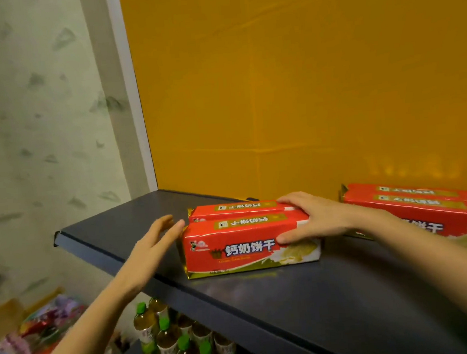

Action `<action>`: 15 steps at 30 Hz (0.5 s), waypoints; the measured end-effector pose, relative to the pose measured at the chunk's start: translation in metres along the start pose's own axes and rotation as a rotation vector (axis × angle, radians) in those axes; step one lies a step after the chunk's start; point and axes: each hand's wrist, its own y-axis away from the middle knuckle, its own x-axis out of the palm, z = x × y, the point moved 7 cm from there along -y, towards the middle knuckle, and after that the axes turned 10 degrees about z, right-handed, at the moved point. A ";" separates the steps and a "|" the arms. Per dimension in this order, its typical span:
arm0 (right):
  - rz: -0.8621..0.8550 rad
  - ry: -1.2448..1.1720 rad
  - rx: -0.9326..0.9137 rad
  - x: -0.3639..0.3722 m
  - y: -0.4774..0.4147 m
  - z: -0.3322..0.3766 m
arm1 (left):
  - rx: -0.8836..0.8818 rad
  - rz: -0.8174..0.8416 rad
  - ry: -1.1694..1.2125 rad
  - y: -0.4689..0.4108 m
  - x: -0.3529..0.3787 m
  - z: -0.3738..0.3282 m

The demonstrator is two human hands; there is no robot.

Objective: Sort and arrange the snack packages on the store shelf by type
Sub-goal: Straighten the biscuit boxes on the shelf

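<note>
Two red biscuit packages with gold ends stand side by side on the dark shelf [308, 297]: a front package [233, 247] and a rear package [235, 208] just behind it. My right hand [312, 216] lies over their right end, fingers on top and thumb on the front face of the front package. My left hand [153, 243] is flat with fingers straight, fingertips at or just off the left end of the front package. Further right lies a second pair of the same red packages [426, 202], partly hidden by my right forearm.
An orange back panel [303, 86] closes the shelf behind. Below the shelf stand several green-capped tea bottles [179, 339]. At lower left lies a pile of colourful snack bags [29, 341] beside a patterned wall.
</note>
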 end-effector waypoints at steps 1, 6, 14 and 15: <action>0.010 -0.029 -0.006 0.002 -0.001 -0.001 | -0.054 0.077 0.116 -0.012 0.012 0.001; -0.085 -0.057 0.022 0.000 0.008 -0.003 | -0.020 0.326 0.586 -0.042 0.046 -0.020; -0.259 -0.092 0.236 0.001 0.056 -0.005 | 0.159 0.639 0.379 -0.053 0.058 -0.019; -0.274 -0.099 0.264 0.002 0.065 -0.007 | 0.188 0.687 0.357 -0.050 0.062 -0.016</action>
